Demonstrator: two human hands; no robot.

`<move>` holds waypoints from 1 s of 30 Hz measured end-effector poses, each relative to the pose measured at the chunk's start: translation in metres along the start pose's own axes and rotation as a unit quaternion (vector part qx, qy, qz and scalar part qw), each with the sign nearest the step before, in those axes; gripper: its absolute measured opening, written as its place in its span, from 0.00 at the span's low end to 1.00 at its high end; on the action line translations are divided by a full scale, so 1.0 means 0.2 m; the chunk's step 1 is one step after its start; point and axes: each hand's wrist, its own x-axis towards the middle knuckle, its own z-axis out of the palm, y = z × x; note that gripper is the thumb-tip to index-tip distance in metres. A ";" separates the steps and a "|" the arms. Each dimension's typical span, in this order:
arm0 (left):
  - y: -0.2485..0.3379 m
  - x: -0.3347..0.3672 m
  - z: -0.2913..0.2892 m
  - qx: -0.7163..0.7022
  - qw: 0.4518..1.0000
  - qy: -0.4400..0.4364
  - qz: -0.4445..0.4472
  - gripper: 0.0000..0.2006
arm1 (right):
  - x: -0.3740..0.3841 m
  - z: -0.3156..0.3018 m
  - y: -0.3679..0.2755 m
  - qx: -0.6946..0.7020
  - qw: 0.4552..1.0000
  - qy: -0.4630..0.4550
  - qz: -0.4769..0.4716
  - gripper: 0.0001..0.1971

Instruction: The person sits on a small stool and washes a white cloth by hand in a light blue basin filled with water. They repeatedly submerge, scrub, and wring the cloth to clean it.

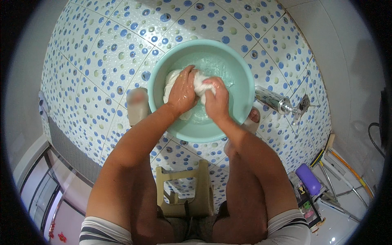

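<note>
A pale green basin holds water and a wet white cloth. Over the cloth's left part lies my left hand, its fingers closed around the bunched fabric and its back wet. My right hand grips another part of the same cloth, knuckles bent, close beside the left. Between the two hands a thick fold of fabric shows. More of the cloth spreads left of my left hand, against the basin's inner wall. My fingertips are partly hidden in the folds.
Under the basin runs a tiled floor with blue and green dots. A cream plastic stool stands near, between my legs. To the right lie a patterned cylinder with a metal fitting and a floor drain. A purple container sits on a rack.
</note>
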 end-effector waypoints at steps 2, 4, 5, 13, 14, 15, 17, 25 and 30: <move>0.05 0.07 -0.06 -0.168 0.982 -0.063 -0.058 0.28 | -0.03 -0.04 -0.24 0.040 0.997 -0.023 -0.068 0.11; 0.03 0.09 -0.03 -0.278 0.955 -0.085 -0.064 0.25 | -0.05 -0.01 -0.37 0.016 0.993 -0.018 -0.113 0.08; 0.05 0.10 -0.03 -0.282 0.950 -0.121 -0.061 0.23 | -0.05 -0.01 -0.41 -0.011 0.993 -0.015 -0.119 0.08; 0.04 -0.01 -0.02 -0.030 0.974 -0.200 -0.104 0.14 | 0.07 -0.01 -0.08 -0.179 0.980 0.008 -0.083 0.12; 0.05 0.01 -0.04 0.018 0.962 -0.242 -0.128 0.14 | 0.11 -0.03 -0.02 -0.211 0.974 0.027 -0.075 0.11; 0.08 0.05 -0.06 0.065 0.946 -0.281 -0.149 0.14 | 0.15 -0.06 0.03 -0.244 0.966 0.049 -0.066 0.10; 0.12 0.05 -0.10 -0.027 0.971 -0.181 -0.151 0.15 | 0.16 -0.09 0.08 -0.220 0.973 0.048 -0.057 0.14; 0.08 -0.01 0.06 0.104 0.934 -0.279 -0.196 0.31 | 0.06 -0.02 0.27 -0.446 0.888 -0.104 -0.053 0.32; 0.09 0.01 0.10 0.118 0.923 -0.306 -0.201 0.33 | 0.08 -0.01 0.29 -0.387 0.918 -0.092 0.002 0.27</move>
